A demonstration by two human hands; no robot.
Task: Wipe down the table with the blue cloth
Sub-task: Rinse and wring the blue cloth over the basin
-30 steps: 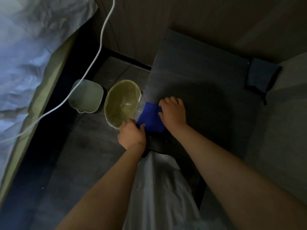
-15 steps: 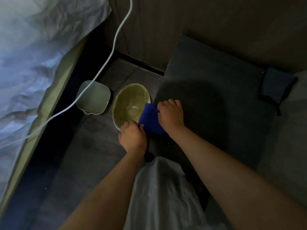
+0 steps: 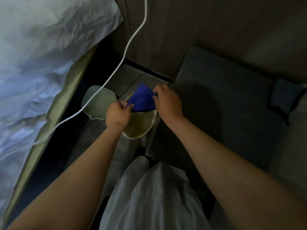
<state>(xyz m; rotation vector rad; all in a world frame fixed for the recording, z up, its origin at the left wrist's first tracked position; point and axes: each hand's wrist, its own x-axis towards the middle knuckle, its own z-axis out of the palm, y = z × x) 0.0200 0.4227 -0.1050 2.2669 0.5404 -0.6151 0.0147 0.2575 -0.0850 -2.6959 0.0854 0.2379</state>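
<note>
A: What's nearest the camera?
B: A pale garment (image 3: 149, 196) at the bottom edge, with both bare forearms reaching out past it.
A: And the hands?
B: The left hand (image 3: 118, 113) has its fingers curled tight, pinching the near left corner of the blue cloth (image 3: 142, 100). The right hand (image 3: 167, 103) pinches the cloth's right edge, its fingers bent around it.
A: So where is the cloth?
B: It's stretched between the two hands, off the counter (image 3: 224, 97) and over the far part of a green bowl (image 3: 141, 128). The bowl sits on the floor just beside the counter's left edge. Whether the cloth touches the bowl, I can't tell.
A: Farther out?
B: A pale container (image 3: 98, 103) sits just left of the bowl, with a white cable (image 3: 126, 52) crossing over it. A bed (image 3: 41, 55) with a rumpled sheet is at the left. A dark fabric item (image 3: 285, 97) hangs at the counter's far right corner.
</note>
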